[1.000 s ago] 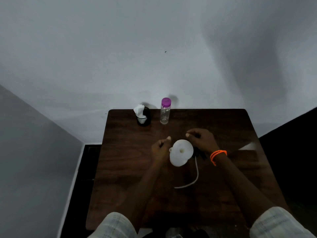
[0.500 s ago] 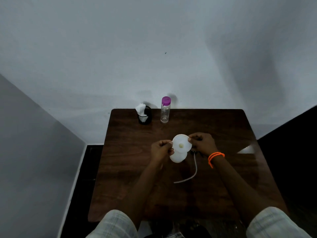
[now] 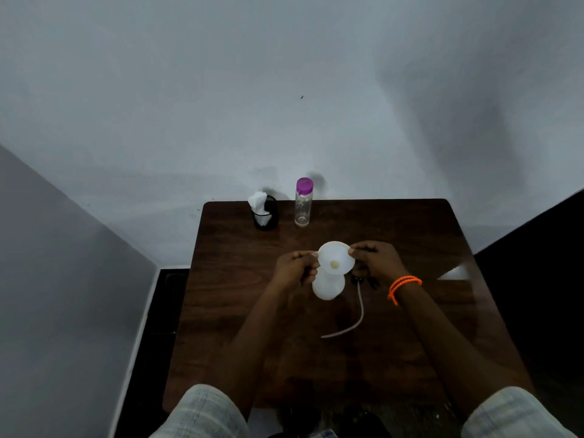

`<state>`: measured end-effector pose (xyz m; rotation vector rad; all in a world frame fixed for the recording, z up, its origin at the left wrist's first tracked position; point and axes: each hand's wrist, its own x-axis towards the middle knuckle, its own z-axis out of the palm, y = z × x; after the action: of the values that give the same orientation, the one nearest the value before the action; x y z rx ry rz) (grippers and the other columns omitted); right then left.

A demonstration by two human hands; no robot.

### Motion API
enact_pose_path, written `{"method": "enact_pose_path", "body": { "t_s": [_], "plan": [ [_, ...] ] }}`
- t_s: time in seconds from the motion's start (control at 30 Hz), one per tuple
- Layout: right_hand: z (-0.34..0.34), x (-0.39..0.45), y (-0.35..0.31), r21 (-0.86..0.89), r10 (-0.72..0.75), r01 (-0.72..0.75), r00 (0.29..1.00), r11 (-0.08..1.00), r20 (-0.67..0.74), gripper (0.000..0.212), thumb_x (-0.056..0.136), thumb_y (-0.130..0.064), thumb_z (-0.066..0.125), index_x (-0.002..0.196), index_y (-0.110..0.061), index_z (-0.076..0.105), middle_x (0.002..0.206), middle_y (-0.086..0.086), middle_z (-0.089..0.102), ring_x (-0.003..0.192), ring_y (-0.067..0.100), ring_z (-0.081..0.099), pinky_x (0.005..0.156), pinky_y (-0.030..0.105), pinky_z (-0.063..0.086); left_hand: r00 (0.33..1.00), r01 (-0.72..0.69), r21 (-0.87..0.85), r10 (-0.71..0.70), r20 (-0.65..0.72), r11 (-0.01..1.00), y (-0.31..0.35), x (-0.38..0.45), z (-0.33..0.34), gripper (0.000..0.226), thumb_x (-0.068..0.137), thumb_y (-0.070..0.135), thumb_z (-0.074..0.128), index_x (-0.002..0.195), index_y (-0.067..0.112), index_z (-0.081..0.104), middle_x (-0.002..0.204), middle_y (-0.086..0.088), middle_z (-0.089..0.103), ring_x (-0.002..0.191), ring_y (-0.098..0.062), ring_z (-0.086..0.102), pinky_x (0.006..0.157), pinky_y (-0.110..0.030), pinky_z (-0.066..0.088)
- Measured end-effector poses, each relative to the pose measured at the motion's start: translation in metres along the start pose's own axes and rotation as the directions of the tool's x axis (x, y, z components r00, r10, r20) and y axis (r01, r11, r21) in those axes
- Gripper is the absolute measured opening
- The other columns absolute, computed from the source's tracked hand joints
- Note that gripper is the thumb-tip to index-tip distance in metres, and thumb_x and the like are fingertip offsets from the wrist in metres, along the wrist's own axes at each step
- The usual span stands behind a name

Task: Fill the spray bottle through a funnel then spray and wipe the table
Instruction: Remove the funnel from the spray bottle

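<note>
Funnel (image 3: 335, 260) now lifted off the table (image 3: 410, 235) and over the white spray bottle (image 3: 328, 284), apparently seated in its neck. Left hand (image 3: 295, 267) and right hand (image 3: 376, 259) pinch its rim. Pouring from the water bottle (image 3: 303, 202) comes next.

Two bare forearms reach forward from the bottom edge of the view. Each upper arm wears a short, pale, whitish sleeve with a faint check pattern, the left sleeve (image 3: 202, 412) and the right sleeve (image 3: 518, 415). The right wrist wears an orange beaded bracelet (image 3: 403, 285), wound round in about two loops. The left wrist is bare.
</note>
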<state>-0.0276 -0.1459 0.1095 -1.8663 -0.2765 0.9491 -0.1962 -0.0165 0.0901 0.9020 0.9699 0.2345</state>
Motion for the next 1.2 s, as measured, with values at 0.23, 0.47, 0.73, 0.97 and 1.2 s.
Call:
{"method": "enact_pose_path", "body": {
  "t_s": [0.23, 0.47, 0.73, 0.97, 1.2],
  "plan": [
    [-0.014, 0.01, -0.033, 0.027, -0.093, 0.092, 0.995, 0.995, 0.044, 0.015, 0.089, -0.005, 0.072, 0.099, -0.016, 0.074, 0.088, 0.017, 0.073, 0.07, 0.023, 0.067, 0.058, 0.031, 0.058, 0.99, -0.028, 0.061, 0.019, 0.138, 0.998, 0.052, 0.014, 0.003, 0.018, 0.094, 0.012, 0.069, 0.109, 0.004, 0.072, 0.077, -0.006, 0.072, 0.059, -0.01, 0.062, 0.057, -0.021, 0.055],
    [-0.007, 0.05, -0.019, -0.096, -0.102, 0.102, 0.995, 0.99, 0.012, 0.024, 0.084, 0.009, 0.071, 0.098, -0.011, 0.074, 0.098, 0.016, 0.074, 0.087, 0.028, 0.072, 0.073, 0.038, 0.061, 0.992, 0.002, 0.098, -0.015, 0.123, 0.995, 0.054, 0.054, 0.006, 0.026, 0.092, 0.015, 0.073, 0.112, -0.001, 0.071, 0.091, -0.014, 0.075, 0.072, -0.015, 0.069, 0.066, -0.025, 0.061],
    [0.023, 0.112, 0.041, -0.106, -0.028, 0.016, 0.993, 0.994, -0.113, 0.026, 0.079, 0.008, 0.065, 0.088, -0.014, 0.077, 0.094, 0.009, 0.076, 0.093, 0.027, 0.073, 0.081, 0.044, 0.062, 0.998, 0.045, 0.189, -0.035, -0.054, 0.981, 0.004, 0.125, 0.011, 0.02, 0.088, 0.001, 0.073, 0.107, -0.002, 0.07, 0.105, -0.016, 0.073, 0.09, -0.022, 0.071, 0.07, -0.026, 0.061],
    [0.037, 0.165, 0.075, -0.239, -0.056, 0.033, 0.994, 0.97, -0.09, 0.044, 0.083, -0.001, 0.067, 0.125, -0.014, 0.069, 0.122, 0.006, 0.071, 0.114, 0.023, 0.065, 0.1, 0.044, 0.054, 0.99, 0.072, 0.104, -0.059, -0.131, 0.992, -0.034, 0.186, 0.025, 0.015, 0.091, 0.001, 0.07, 0.098, 0.014, 0.065, 0.091, -0.008, 0.068, 0.075, -0.016, 0.065, 0.076, -0.032, 0.06],
    [0.044, 0.203, 0.084, -0.407, -0.185, 0.142, 0.98, 0.902, -0.068, 0.053, 0.08, -0.005, 0.059, 0.133, -0.006, 0.063, 0.13, 0.02, 0.063, 0.123, 0.035, 0.058, 0.107, 0.037, 0.044, 0.991, 0.089, 0.236, -0.062, -0.12, 0.968, -0.037, 0.219, 0.034, 0.03, 0.097, 0.005, 0.063, 0.126, 0.009, 0.066, 0.084, -0.005, 0.068, 0.071, -0.015, 0.064, 0.077, -0.034, 0.06]
  ]
}}
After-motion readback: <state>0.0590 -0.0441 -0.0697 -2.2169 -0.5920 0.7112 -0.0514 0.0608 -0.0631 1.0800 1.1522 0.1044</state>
